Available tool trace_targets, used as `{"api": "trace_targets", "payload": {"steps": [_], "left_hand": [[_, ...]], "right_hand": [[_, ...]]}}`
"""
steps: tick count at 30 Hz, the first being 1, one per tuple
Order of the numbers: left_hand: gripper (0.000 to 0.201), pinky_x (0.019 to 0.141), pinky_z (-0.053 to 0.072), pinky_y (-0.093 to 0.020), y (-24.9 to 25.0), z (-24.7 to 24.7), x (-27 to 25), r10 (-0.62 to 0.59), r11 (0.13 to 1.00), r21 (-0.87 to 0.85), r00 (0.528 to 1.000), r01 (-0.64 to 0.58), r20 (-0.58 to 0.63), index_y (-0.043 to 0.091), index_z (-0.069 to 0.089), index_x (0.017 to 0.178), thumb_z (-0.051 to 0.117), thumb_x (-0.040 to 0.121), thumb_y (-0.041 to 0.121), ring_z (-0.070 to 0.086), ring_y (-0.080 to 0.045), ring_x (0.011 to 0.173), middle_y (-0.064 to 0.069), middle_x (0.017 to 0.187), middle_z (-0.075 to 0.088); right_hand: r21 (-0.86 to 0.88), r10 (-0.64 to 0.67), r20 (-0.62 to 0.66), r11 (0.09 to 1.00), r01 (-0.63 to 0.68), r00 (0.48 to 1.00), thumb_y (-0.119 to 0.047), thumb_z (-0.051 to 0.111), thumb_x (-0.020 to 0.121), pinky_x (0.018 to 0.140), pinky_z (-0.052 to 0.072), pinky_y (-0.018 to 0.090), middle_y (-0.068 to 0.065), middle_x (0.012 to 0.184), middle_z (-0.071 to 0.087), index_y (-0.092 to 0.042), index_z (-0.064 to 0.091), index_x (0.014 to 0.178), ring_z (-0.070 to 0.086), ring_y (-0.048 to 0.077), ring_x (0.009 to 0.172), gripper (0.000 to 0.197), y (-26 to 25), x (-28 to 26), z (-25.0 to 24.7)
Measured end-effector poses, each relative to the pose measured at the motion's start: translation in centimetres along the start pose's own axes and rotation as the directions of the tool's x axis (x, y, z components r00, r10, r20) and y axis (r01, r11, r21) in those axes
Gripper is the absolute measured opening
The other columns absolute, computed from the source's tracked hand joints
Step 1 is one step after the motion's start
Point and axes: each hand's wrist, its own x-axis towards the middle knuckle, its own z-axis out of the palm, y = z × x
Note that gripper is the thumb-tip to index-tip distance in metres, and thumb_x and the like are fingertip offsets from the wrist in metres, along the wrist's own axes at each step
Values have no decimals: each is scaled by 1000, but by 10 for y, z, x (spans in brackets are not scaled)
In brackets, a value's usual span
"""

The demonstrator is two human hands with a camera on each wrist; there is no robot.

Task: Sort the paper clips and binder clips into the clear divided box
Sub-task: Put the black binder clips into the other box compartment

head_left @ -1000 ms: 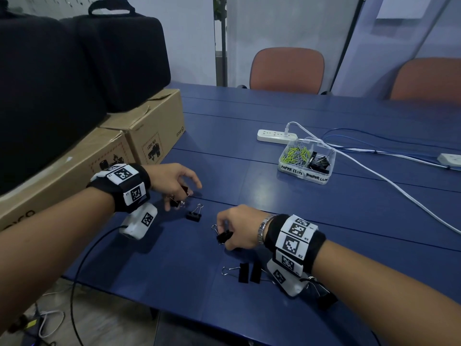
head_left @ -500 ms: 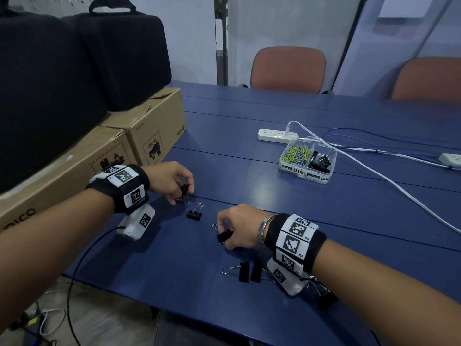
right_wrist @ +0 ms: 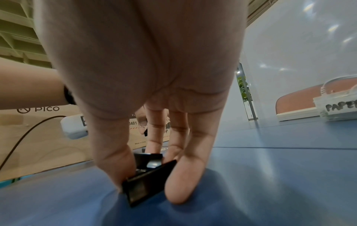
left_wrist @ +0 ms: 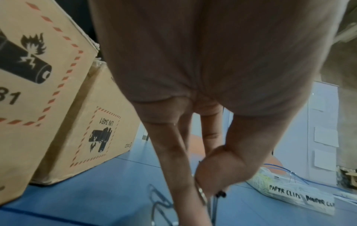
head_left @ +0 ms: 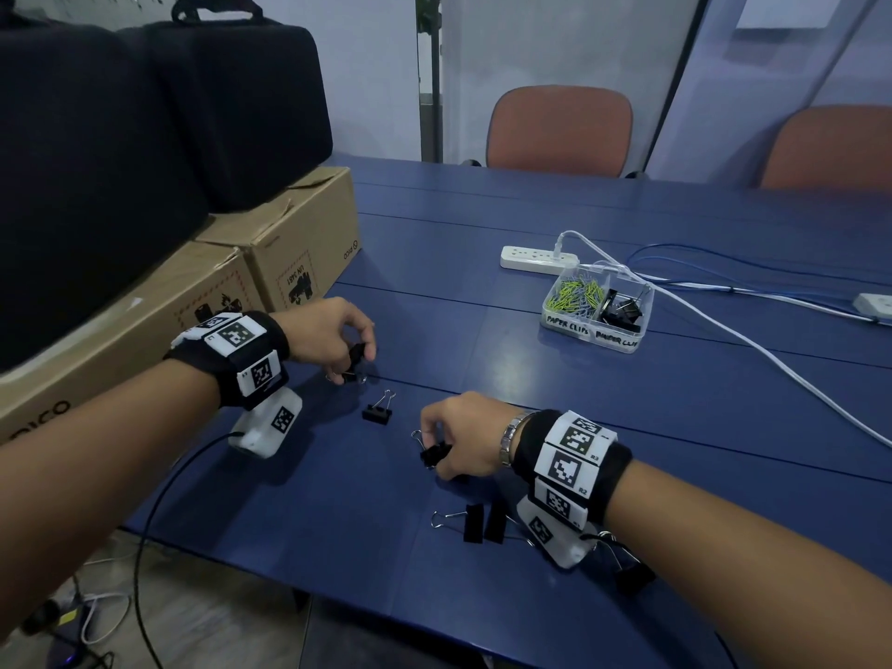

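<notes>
On the blue bench (head_left: 531, 379), the left hand (head_left: 323, 338), left of centre in the head view, pinches a black binder clip (head_left: 356, 355) between thumb and fingers, lifted just off the surface. The right hand (head_left: 463, 439), lower centre, grips a second binder clip (head_left: 434, 453) with curled fingers; the right wrist view shows thumb and fingers (right_wrist: 183, 175) closed on its black body (right_wrist: 146, 180) just above the bench. Between the two hands a loose binder clip (head_left: 377, 413) stands on the bench. Two more clips (head_left: 475, 522) lie near the lower edge by the right wrist. The clear divided box (head_left: 597, 309) sits at the right centre, well apart from both hands, with paper clips (head_left: 577, 294) in its left compartment and black binder clips in the right one
</notes>
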Motion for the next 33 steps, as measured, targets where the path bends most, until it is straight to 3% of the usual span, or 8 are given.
{"api": "trace_targets", "payload": {"steps": [3, 6, 9, 13, 17, 20, 28, 33], "left_hand": [[36, 75, 60, -42, 2, 0, 1, -28, 999, -44, 1000, 28, -6, 12, 71, 87, 57, 72, -17, 75, -34, 74, -20, 91, 70], [31, 82, 57, -56, 0, 4, 3, -26, 992, -120, 1000, 27, 11, 5, 64, 88, 54, 75, -20, 74, -40, 74, -28, 100, 68], [28, 78, 58, -54, -3, 9, 7, -7, 995, -97, 1000, 9, 26, 5, 60, 88, 55, 74, -19, 73, -39, 72, -33, 102, 66], [23, 59, 55, -27, -6, 18, 9, -54, 996, -65, 996, 58, 69, 8, 57, 92, 62, 80, -11, 63, -22, 64, -15, 89, 65], [45, 56, 48, -27, -10, 26, 8, -55, 994, 101, 995, 47, 84, 12, 59, 96, 87, 64, 2, 58, -16, 61, 0, 81, 67], [34, 49, 48, -25, -12, 29, 9, -40, 988, 146, 999, 40, -1, 12, 62, 91, 80, 66, -2, 59, -18, 55, 1, 75, 67], [12, 68, 62, -50, -12, 16, 13, 25, 987, -157, 992, -44, -121, 4, 69, 88, 66, 82, -5, 64, -28, 71, -17, 86, 71], [24, 55, 52, -30, -3, 18, 13, -14, 989, -145, 983, -13, -186, 6, 70, 71, 53, 86, -4, 56, -16, 56, -11, 69, 65]], "right_hand": [[4, -1, 2, 1000, 1, 1000, -23, 75, 72, 70, 57, 35, -7, 82, 60, -26, 61, 91, 62, 22, 79, 23, 0, -1, 0], [9, -5, 1, 1000, 5, 1000, -23, 75, 73, 67, 54, 32, -6, 83, 59, -25, 62, 93, 60, 21, 77, 24, 0, -2, 0], [12, -5, 5, 1000, 5, 1000, -23, 75, 73, 67, 53, 32, -7, 81, 58, -25, 62, 92, 60, 21, 78, 23, 0, -2, 0], [10, -2, 7, 1000, 2, 1000, -24, 75, 73, 66, 52, 30, -8, 79, 56, -26, 61, 92, 61, 22, 79, 24, 1, -1, 0], [18, 2, 19, 1000, -2, 1000, -24, 75, 73, 69, 57, 34, -4, 85, 62, -26, 61, 93, 65, 24, 82, 25, 2, -1, 0], [22, 6, 24, 1000, -6, 1000, -24, 76, 72, 70, 58, 36, -4, 89, 63, -26, 61, 93, 66, 25, 83, 26, 1, 0, 0], [12, 15, 37, 1000, -16, 999, -25, 76, 69, 72, 60, 41, -2, 94, 65, -27, 61, 91, 68, 26, 83, 27, 2, 3, 1], [-20, 14, 32, 1000, -13, 999, -29, 74, 69, 60, 57, 34, -1, 87, 67, -26, 57, 87, 71, 29, 76, 24, 2, 3, 3]]}}
